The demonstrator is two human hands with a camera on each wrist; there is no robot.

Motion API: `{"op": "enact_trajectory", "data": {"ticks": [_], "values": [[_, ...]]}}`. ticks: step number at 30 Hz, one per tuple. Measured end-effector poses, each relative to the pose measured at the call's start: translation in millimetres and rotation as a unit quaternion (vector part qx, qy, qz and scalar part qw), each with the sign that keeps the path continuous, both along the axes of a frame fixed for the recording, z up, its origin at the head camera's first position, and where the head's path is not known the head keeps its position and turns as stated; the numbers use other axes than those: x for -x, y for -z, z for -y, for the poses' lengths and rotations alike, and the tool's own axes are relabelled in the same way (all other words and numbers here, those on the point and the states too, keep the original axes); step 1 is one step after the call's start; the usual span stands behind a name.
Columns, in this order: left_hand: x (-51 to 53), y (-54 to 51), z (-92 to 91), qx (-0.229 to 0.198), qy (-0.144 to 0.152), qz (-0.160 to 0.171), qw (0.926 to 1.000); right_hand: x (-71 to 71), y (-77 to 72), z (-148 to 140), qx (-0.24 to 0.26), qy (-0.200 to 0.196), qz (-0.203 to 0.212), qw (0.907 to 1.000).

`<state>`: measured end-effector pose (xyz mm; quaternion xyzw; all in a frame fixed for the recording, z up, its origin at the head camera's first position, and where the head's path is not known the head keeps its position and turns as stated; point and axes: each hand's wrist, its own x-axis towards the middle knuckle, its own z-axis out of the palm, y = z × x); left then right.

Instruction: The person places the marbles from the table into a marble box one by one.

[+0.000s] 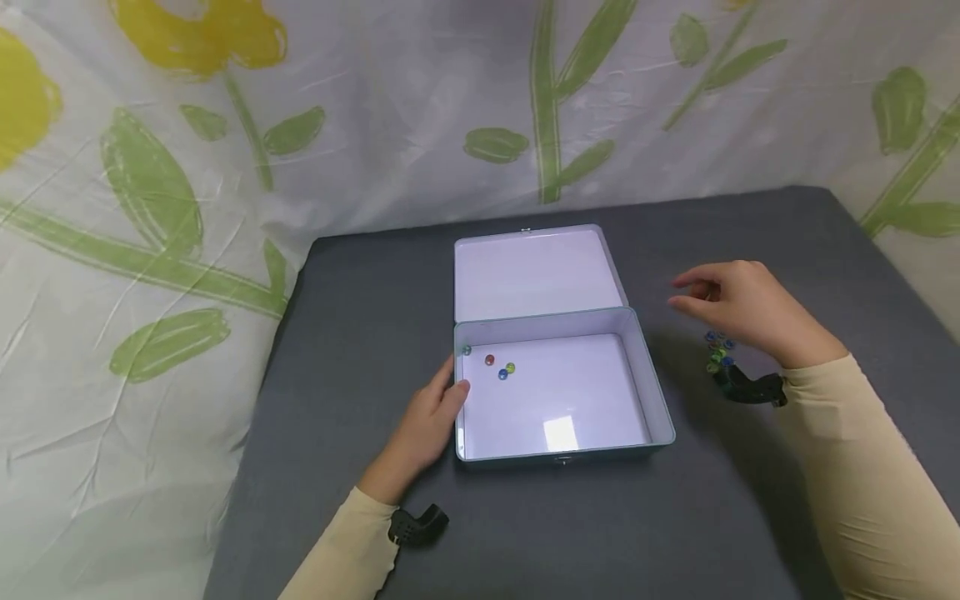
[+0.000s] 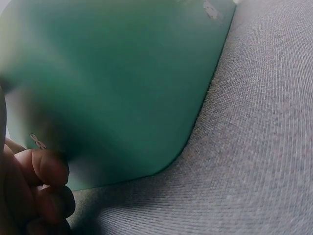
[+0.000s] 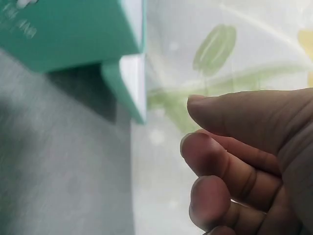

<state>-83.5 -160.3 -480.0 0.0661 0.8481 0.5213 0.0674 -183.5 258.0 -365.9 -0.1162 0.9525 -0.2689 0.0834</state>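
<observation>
While lying open on the grey tabletop (image 1: 360, 358), counting as item one: a box (image 1: 646, 379), green outside and pale within. Having its hinged lid (image 1: 536, 279) folded back beyond the far edge, probably for leaving the compartment fully uncovered. Containing, toward the left, one red bead (image 1: 490, 360), one yellow-green bead (image 1: 511, 367) and one blue bead (image 1: 503, 374), the last two just beside each other, plus one teal bead (image 1: 467, 350) near the left wall. Being gripped at that wall by the left hand (image 1: 429, 417), thumb at the rim and fingers along the outside, seemingly for steadying against sliding. Being flanked on the right, well apart, by the right hand (image 1: 746, 304), hovering above the tabletop with fingers loosely curved, thumb and fingertips parted, showing nothing in hold. Including, outside the box and near the right wrist, a pile of mixed beads (image 1: 717, 353), probably being grouped there for easy reach. Adding, at each wrist, a black camera mount (image 1: 420, 527). Backing onto a pale, leaf-printed cloth (image 1: 397, 125).
</observation>
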Motion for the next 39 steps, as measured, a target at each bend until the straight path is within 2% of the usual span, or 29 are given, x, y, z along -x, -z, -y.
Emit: {"op": "enact_trajectory", "data": {"ticks": [8,15,22,30,36,39], "values": [[-1.1,-2.5,0.7,-0.008,0.002,0.005,1.0000,-2.4,26.9,-36.2,-0.021,0.003,0.022,0.9995],[0.1,-6.4,0.3,-0.003,0.003,-0.001,1.0000,-1.2,46.8,-54.4,-0.032,0.020,0.037,0.9986],[-1.4,-6.6,0.0,-0.011,0.003,0.003,0.9999,-2.7,58.2,-64.3,-0.052,0.020,0.068,0.9961],[-0.8,-1.9,1.4,-0.002,0.005,0.005,1.0000,-4.2,69.3,-72.4,-0.065,0.021,0.051,0.9964],[-2.0,-5.5,1.9,-0.001,0.003,0.008,1.0000,-2.2,71.5,-73.6,-0.071,0.032,0.050,0.9957],[-2.5,-5.6,2.1,-0.002,0.003,0.010,0.9999,-3.0,70.6,-70.8,-0.066,0.042,0.036,0.9962]]}}
